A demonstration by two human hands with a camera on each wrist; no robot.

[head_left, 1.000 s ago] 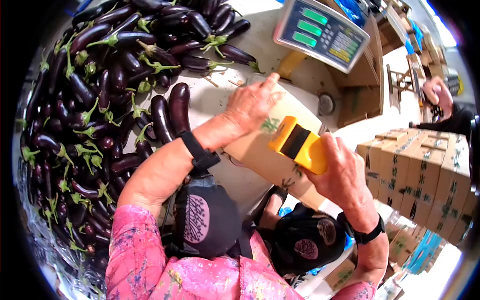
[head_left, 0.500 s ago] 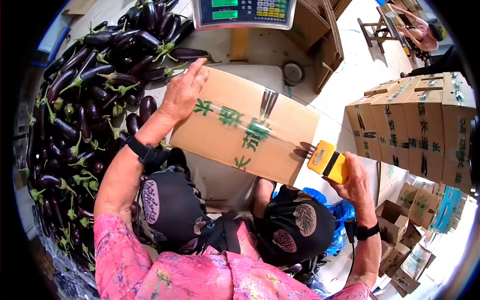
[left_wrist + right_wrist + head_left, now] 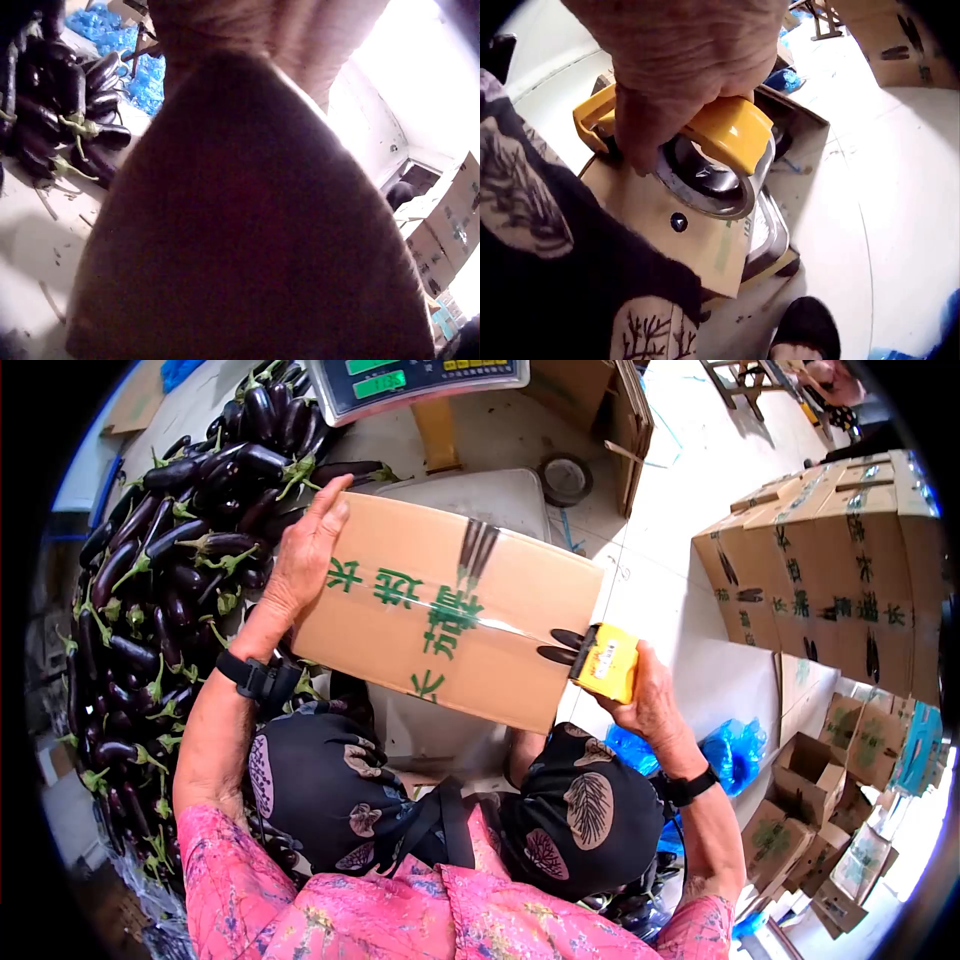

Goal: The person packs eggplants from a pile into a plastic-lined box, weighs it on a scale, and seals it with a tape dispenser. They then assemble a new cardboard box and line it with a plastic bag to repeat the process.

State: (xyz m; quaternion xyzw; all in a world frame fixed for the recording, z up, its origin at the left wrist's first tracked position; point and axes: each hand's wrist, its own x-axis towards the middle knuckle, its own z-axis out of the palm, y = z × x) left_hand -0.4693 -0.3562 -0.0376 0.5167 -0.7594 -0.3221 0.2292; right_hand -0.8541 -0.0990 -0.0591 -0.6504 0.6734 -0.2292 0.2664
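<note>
A closed cardboard box with green characters and printed dark eggplants lies in front of the person, a shiny strip of clear tape running along its top. At the box's left end, the left hand rests against the edge with its fingers extended toward the far corner. The right hand grips a yellow tape dispenser, whose dark front edge is right at the box's right end. In the right wrist view, the roll of tape shows below the yellow body. A large dark shape fills most of the left wrist view.
A heap of eggplants covers the left side. Behind the box stands a scale with a lit display, and a loose tape roll lies nearby. Stacked printed boxes stand at right, with open cartons and blue plastic bags below.
The tape dispenser has moved from above the box to its right end, and its front has turned down against the edge. The left hand stays at the left end. The head view has shifted.
</note>
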